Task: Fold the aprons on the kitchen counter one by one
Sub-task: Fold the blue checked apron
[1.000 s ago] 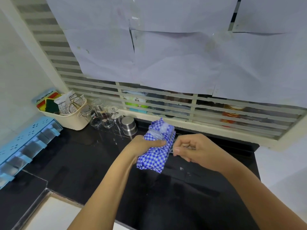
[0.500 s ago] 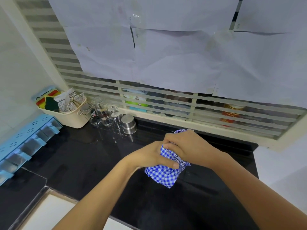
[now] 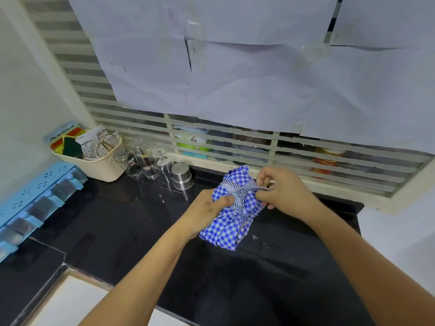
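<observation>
The left hand (image 3: 207, 209) grips the rolled blue-and-white checked fabric apron (image 3: 229, 225) from its left side, fingers curled round it and thumb pressed on its upper face. The right hand (image 3: 283, 192) is closed on the apron's narrow striped strap (image 3: 249, 189), pinching it where it crosses the top of the roll. The apron sits between both hands, over the glossy black stone counter (image 3: 122, 222); contact with the counter cannot be determined. Beyond the left hand stands an inverted steel cup (image 3: 182, 176). Further left of it are clear glass tumblers (image 3: 141, 158) and a cream plastic basket (image 3: 98, 169).
</observation>
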`<control>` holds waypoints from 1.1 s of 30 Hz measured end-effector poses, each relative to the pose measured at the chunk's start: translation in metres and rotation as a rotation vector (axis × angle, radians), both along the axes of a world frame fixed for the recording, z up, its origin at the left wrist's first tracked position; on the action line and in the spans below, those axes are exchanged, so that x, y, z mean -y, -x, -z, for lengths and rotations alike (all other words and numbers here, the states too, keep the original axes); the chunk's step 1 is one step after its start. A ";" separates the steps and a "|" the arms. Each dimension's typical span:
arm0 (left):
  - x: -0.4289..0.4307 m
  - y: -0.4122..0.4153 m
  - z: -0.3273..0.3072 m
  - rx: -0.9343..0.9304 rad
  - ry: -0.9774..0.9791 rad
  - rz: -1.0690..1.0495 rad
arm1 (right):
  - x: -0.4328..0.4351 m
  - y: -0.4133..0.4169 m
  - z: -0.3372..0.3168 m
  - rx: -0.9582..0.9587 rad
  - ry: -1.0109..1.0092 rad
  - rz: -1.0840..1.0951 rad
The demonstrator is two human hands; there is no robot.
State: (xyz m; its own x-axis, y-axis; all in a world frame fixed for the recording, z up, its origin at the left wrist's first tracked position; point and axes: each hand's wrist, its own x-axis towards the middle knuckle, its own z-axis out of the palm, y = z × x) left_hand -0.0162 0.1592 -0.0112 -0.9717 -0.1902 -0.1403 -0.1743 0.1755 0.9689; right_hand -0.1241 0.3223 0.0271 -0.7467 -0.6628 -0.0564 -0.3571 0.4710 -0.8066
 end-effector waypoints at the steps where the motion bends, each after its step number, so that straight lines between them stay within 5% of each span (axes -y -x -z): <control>1: 0.000 0.001 -0.002 -0.003 -0.024 -0.013 | 0.002 -0.003 0.006 -0.042 0.032 0.077; 9: 0.004 0.004 -0.006 0.005 -0.048 -0.054 | 0.014 -0.023 0.026 -0.466 0.119 0.203; 16: 0.013 -0.002 -0.011 -0.027 -0.046 -0.070 | 0.006 -0.012 0.013 0.026 0.275 0.114; 22: 0.010 0.004 -0.016 -0.028 -0.243 -0.067 | 0.015 -0.021 0.005 0.110 0.401 0.156; 25: 0.013 0.007 -0.009 0.021 -0.248 -0.082 | 0.016 -0.023 0.007 0.337 0.578 0.208; 33: 0.011 0.009 -0.003 -0.117 -0.221 -0.070 | 0.003 -0.021 0.020 0.472 0.593 0.040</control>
